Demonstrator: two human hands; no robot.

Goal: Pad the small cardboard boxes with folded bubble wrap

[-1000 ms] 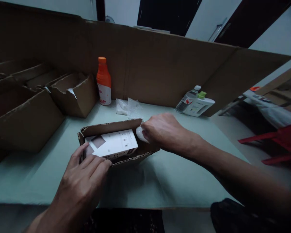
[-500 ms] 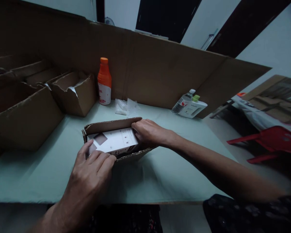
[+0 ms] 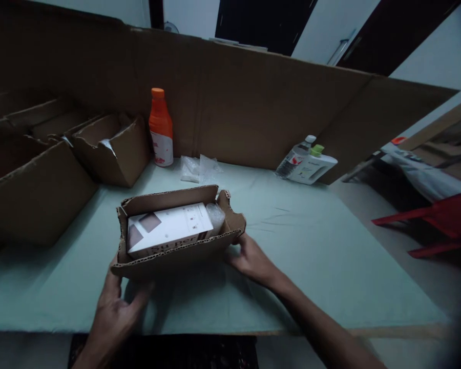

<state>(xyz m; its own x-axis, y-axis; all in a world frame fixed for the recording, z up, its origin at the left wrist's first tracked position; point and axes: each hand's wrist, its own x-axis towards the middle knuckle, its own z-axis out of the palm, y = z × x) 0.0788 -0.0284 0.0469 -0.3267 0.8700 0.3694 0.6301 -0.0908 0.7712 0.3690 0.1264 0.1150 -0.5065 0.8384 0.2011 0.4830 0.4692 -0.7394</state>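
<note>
The small open cardboard box point(image 3: 176, 241) sits near the middle of the tabletop point(image 3: 311, 246), a little toward its near edge. Both hands hold it from below and from the sides. The left hand point(image 3: 115, 302) cups the box's near left corner, fingers curled up against the wall, so its grip is closed on the box. The right hand point(image 3: 249, 259) grasps the near right corner, with the thumb at the wall and the fingers under the base.

Inside lies a white carton point(image 3: 169, 230), flat and slightly tilted, filling most of the box. A wad of clear plastic padding point(image 3: 217, 218) is wedged between the carton's right end and the box wall.

To handle this well, the box should stay level, since the top is open and the carton rests loose. Support from beneath matters more than squeezing, because the corrugated walls look soft and their torn edges could buckle inward. Both hands should bear equally, so that the padding stays wedged and the carton does not slide.

Toward the far edge stand an orange bottle point(image 3: 160, 128) and a clear bottle point(image 3: 297, 156) leaning beside a white pack point(image 3: 313, 166). More open cartons point(image 3: 111, 148) line the left edge, well apart from the hands.
</note>
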